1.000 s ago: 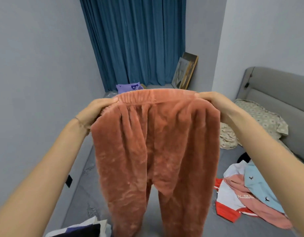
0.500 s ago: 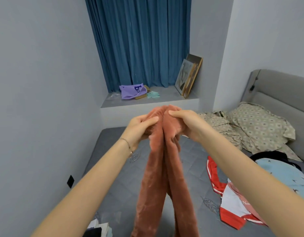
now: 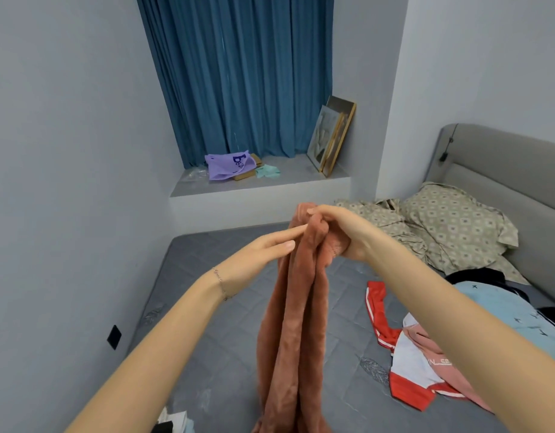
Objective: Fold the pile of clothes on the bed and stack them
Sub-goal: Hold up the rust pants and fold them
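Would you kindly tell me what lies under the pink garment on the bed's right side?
A red-and-white sports top lies under the pink garment, spread on the grey mattress. Whatever else lies beneath is covered.

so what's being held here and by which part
The rust fleece trousers, gripped by the right hand at the bunched waistband, legs hanging down. The left hand holds nothing: its straight fingers just touch the fabric near the top.

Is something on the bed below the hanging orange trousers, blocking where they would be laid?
Nothing visible does. The mattress on both sides of the orange trousers is bare; the red-and-white garment lies farther right.
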`<state>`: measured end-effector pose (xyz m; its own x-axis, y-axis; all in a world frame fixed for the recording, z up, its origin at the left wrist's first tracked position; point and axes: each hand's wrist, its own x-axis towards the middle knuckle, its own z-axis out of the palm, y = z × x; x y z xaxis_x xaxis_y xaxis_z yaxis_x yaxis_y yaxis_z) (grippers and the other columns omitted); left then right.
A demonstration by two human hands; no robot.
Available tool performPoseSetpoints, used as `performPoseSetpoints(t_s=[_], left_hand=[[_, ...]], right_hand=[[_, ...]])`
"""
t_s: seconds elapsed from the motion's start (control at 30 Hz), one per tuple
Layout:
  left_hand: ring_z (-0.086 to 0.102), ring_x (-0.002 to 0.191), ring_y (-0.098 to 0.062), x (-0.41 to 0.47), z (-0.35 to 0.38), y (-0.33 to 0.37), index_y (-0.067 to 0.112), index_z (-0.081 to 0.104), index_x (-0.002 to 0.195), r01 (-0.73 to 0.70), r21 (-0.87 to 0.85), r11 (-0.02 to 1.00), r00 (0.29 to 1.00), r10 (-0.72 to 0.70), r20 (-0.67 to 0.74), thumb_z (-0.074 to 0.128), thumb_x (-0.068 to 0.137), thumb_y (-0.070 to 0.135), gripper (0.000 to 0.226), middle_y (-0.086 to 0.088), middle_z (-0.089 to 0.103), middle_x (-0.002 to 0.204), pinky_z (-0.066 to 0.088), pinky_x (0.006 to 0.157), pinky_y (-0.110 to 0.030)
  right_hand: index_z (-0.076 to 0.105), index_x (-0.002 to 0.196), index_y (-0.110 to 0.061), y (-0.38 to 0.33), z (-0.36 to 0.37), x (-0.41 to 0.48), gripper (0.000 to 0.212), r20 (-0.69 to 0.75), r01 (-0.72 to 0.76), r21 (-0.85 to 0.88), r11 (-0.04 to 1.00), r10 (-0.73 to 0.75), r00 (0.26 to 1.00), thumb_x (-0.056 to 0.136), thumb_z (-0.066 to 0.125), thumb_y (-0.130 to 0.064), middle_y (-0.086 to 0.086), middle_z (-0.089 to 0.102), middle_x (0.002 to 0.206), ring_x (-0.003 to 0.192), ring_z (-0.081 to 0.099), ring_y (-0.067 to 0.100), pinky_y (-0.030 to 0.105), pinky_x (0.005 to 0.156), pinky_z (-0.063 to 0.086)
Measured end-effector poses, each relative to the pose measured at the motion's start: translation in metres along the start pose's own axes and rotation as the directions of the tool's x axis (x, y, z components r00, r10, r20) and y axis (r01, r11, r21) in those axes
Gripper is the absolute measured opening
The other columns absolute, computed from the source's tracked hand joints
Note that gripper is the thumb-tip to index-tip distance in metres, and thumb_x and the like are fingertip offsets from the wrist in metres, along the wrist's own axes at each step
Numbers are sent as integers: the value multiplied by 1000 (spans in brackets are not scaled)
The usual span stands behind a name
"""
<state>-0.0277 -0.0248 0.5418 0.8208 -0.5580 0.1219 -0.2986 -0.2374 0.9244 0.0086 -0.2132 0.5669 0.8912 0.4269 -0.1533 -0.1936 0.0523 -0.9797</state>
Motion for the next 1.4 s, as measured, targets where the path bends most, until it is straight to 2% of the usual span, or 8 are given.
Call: performPoseSetpoints(t_s=[0.17,0.3,0.43,0.53,0.77,0.93,1.17,1.4], left_hand=[[41,132,0,1,-4,-2,24,60,126,-8,8,1000,1000,8,-20,40,101,21,32,14,51,139,32,111,-23],[59,110,-8,8,-14,-15,19,64,104,44,-177,983,876,-123,-466,46,99,27,20,7,66,116,42,98,-30],[58,104,-6,28,-12,-15,29,62,107,199,-183,963,900,-253,-356,46,98,42,22,12,67,104,48,93,-26],[62,95,-17,31,-14,-1,26,68,98,141,-358,923,925,-251,-285,47,96,46,29,6,69,96,51,80,-25],[67,90,-9,22,-16,15,14,71,96,-75,-247,966,917,-30,-398,72,81,18,16,1,74,96,52,82,-22],[66,89,-11,26,-3,22,10,71,98,-109,-166,980,881,18,-473,68,85,12,13,-3,73,96,54,83,-26],[61,101,8,-9,3,-68,26,54,120,266,-84,960,958,-273,-89,72,83,28,41,21,65,109,47,98,-21],[63,109,-10,-46,-20,-91,20,65,113,273,-239,932,936,-315,-157,81,57,62,72,5,70,113,49,95,-26]], right_hand=[[56,94,-9,-9,-5,-10,9,-26,-41,-168,985,37,999,91,48,-13,17,60,86,53,62,16,23,37,46],[60,115,-15,-16,-9,-16,37,43,64,-37,997,-62,997,79,50,-11,8,65,96,79,63,20,28,52,53],[62,108,-20,-29,-1,-21,40,170,213,191,958,-246,954,75,46,-4,2,56,131,109,58,20,31,99,43],[61,113,-21,-37,-4,-23,49,245,217,177,960,-257,935,69,46,-4,-2,61,128,113,60,15,30,100,44],[56,120,-32,-45,-40,-36,56,91,122,-537,835,-87,992,67,73,-32,-8,65,118,107,62,9,30,91,48],[64,113,-34,-41,-10,-32,42,26,152,-653,742,-178,984,76,71,-54,-17,70,104,94,66,-2,21,86,49],[70,103,-11,-23,12,-22,20,-75,311,-237,920,-337,939,84,70,-14,-4,73,97,90,67,9,20,81,54],[63,119,-1,-17,0,-21,34,-283,264,47,963,-240,929,89,63,-17,15,66,120,106,65,24,35,97,50]])
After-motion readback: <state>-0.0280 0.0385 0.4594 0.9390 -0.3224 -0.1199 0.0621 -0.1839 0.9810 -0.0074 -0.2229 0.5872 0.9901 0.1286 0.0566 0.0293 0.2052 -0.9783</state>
